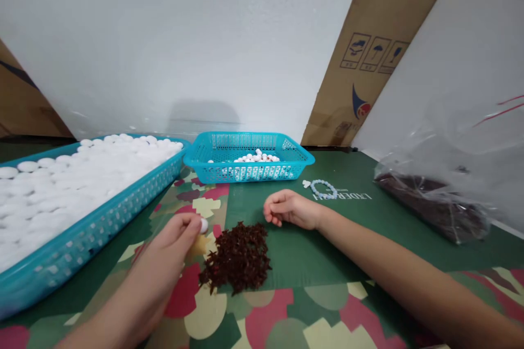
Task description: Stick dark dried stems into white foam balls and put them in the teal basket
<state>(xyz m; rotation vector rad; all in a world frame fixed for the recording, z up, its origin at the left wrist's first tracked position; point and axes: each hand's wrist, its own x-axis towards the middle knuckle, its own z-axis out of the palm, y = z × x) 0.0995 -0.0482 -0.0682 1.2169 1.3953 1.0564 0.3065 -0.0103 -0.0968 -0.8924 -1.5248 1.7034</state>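
Between the thumb and fingertips of my left hand (pixel 176 242) sits a small white ball (pixel 203 225), partly covered by the fingers. Just right of it lies a loose pile of dark brown, spiky little pieces (pixel 239 259). My right hand (pixel 292 209) is beyond the pile's far right side, its fingers curled in; whatever they hold, if anything, is hidden. Farther back stands a small turquoise basket (pixel 249 174), with a heap of white balls (pixel 257 157) in it, some showing brownish spots. To the left, a large turquoise basket (pixel 123 212) is filled with white balls (pixel 61 196).
A pale blue bead bracelet (pixel 325 190) lies right of the small basket. Farther right rests a clear plastic bag (pixel 434 202) holding dark brown material. Cardboard (pixel 368 65) leans at the back wall. The green surface (pixel 295 262) has a camouflage-like pattern.
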